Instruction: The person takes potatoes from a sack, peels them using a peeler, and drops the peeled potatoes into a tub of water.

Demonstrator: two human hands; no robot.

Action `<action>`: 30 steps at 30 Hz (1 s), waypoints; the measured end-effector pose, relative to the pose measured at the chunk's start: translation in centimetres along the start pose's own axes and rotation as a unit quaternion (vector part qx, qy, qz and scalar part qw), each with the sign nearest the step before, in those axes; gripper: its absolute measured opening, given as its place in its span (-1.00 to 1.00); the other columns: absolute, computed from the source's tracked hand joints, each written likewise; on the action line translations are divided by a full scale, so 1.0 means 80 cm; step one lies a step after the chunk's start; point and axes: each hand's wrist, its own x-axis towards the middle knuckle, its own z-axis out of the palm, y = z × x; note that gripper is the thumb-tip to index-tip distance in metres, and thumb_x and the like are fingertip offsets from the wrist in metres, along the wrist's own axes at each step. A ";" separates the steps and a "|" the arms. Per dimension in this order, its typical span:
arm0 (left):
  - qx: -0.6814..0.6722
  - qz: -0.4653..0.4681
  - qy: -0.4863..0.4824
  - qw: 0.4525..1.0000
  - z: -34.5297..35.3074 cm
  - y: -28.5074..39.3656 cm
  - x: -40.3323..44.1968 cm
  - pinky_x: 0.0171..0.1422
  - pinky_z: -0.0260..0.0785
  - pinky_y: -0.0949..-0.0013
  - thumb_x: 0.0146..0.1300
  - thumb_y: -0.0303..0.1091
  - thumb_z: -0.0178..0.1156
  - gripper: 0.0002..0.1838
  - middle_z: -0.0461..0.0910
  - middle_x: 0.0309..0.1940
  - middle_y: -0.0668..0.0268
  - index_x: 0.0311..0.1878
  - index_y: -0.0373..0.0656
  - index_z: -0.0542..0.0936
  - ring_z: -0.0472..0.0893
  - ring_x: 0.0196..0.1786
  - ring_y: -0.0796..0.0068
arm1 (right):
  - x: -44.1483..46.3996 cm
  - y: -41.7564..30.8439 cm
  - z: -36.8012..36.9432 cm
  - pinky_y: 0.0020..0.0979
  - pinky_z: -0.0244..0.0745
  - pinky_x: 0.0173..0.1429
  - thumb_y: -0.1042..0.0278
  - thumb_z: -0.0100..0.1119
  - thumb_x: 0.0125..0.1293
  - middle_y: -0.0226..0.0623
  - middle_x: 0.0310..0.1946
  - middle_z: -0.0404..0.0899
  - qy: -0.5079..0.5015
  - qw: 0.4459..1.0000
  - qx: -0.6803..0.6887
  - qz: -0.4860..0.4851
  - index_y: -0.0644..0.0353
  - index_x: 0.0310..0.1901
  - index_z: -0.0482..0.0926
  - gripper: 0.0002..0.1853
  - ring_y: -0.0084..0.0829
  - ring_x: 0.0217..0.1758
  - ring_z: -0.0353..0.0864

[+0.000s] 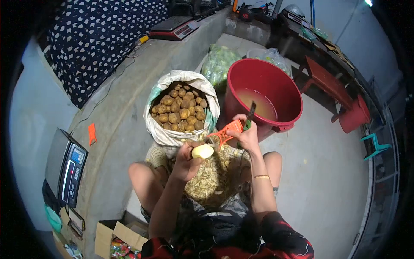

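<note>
A pale peeled potato (pixel 202 151) is held in my left hand (pixel 186 161), its fingers wrapped around one end. My right hand (pixel 246 134) grips an orange peeler (pixel 227 131) and also a knife (pixel 251 113) with a green handle, its dark blade pointing up. The peeler's head is close to the potato; whether they touch I cannot tell. A heap of peelings (pixel 205 179) lies between my legs. Beyond my left hand stands an open white sack (pixel 153 125) full of unpeeled potatoes (pixel 181 108). The large red tub (pixel 264 71) beyond my right hand holds cloudy water.
Green produce fills a plastic bag (pixel 219 64) behind the sack. On the left ledge are a second orange peeler (pixel 92 134) and a digital scale (pixel 73 172). Another scale (pixel 174 29) sits farther back. A red stool (pixel 327 82) stands right; a cardboard box (pixel 105 241) is lower left.
</note>
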 end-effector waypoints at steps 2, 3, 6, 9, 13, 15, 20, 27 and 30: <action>-0.003 0.010 -0.003 1.000 -0.006 -0.002 0.000 0.23 0.38 0.29 0.03 -0.71 0.27 -0.51 0.49 0.09 0.13 0.02 -0.19 0.35 0.54 0.12 0.32 | -0.008 0.000 0.001 -0.49 0.48 -0.09 0.50 0.59 -0.10 -0.43 -0.30 0.58 -0.016 0.996 0.082 -0.007 0.26 -0.17 0.52 -0.54 -0.62 -0.22 0.53; 0.000 0.002 0.016 1.000 -0.002 -0.001 -0.001 0.22 0.39 0.30 0.04 -0.70 0.26 -0.53 0.49 0.09 0.13 0.02 -0.19 0.35 0.54 0.12 0.32 | -0.016 -0.014 0.010 -0.50 0.47 -0.09 0.49 0.59 -0.11 -0.43 -0.30 0.57 -0.036 0.996 0.073 -0.025 0.26 -0.17 0.52 -0.53 -0.62 -0.22 0.53; 0.001 0.015 0.041 0.999 0.004 -0.007 -0.006 0.20 0.40 0.30 0.07 -0.69 0.25 -0.55 0.51 0.07 0.13 0.01 -0.19 0.35 0.54 0.12 0.32 | -0.008 -0.008 0.009 -0.46 0.49 -0.08 0.50 0.58 -0.09 -0.42 -0.30 0.57 0.006 0.996 -0.041 -0.080 0.26 -0.17 0.52 -0.55 -0.60 -0.24 0.53; -0.047 0.019 0.030 0.998 0.000 -0.003 -0.002 0.18 0.41 0.30 0.08 -0.70 0.22 -0.56 0.50 0.08 0.12 0.02 -0.21 0.34 0.55 0.11 0.34 | 0.003 0.019 0.002 -0.38 0.55 -0.14 0.44 0.57 -0.09 -0.26 -0.28 0.66 0.060 0.997 -0.012 -0.054 0.28 -0.13 0.54 -0.53 -0.43 -0.25 0.65; -0.011 0.053 0.064 0.996 -0.006 -0.002 0.002 0.22 0.42 0.30 0.06 -0.73 0.25 -0.54 0.49 0.09 0.11 0.02 -0.24 0.35 0.55 0.12 0.32 | -0.023 0.003 0.025 -0.18 0.56 -0.17 0.32 0.53 -0.07 -0.05 -0.30 0.63 -0.069 0.945 -0.282 -0.151 0.10 -0.03 0.57 -0.49 -0.01 -0.26 0.65; 0.119 0.102 0.097 0.983 -0.006 0.002 0.003 0.26 0.42 0.29 0.02 -0.76 0.28 -0.51 0.47 0.10 0.11 0.02 -0.28 0.37 0.54 0.15 0.31 | -0.038 -0.003 0.039 -0.07 0.54 -0.19 0.23 0.47 0.00 -0.09 -0.37 0.61 -0.128 0.918 -0.352 -0.127 -0.01 0.00 0.56 -0.52 0.04 -0.27 0.64; 0.212 0.134 0.052 0.967 -0.014 0.023 0.003 0.27 0.43 0.29 -0.03 -0.71 0.38 -0.48 0.47 0.09 0.09 0.01 -0.34 0.39 0.55 0.13 0.34 | -0.052 -0.017 0.060 -0.02 0.53 -0.19 0.32 0.35 0.11 -0.02 -0.37 0.59 -0.167 0.877 -0.440 -0.098 -0.06 0.02 0.54 -0.61 0.10 -0.24 0.63; 0.132 0.090 0.088 0.983 -0.005 0.033 -0.002 0.31 0.40 0.25 -0.07 -0.65 0.45 -0.45 0.50 0.07 0.09 0.01 -0.33 0.42 0.53 0.15 0.32 | -0.041 -0.001 0.052 0.02 0.52 -0.12 0.33 0.35 0.10 0.10 -0.27 0.62 -0.156 0.881 -0.446 -0.024 0.00 0.05 0.56 -0.58 0.14 -0.15 0.62; 0.160 0.099 0.084 0.979 -0.001 0.035 0.000 0.31 0.40 0.24 -0.07 -0.68 0.43 -0.44 0.50 0.09 0.09 0.04 -0.34 0.42 0.53 0.16 0.32 | -0.047 -0.016 0.056 0.01 0.52 -0.13 0.32 0.36 0.11 0.09 -0.25 0.62 -0.164 0.895 -0.413 -0.029 0.01 0.04 0.56 -0.59 0.15 -0.16 0.62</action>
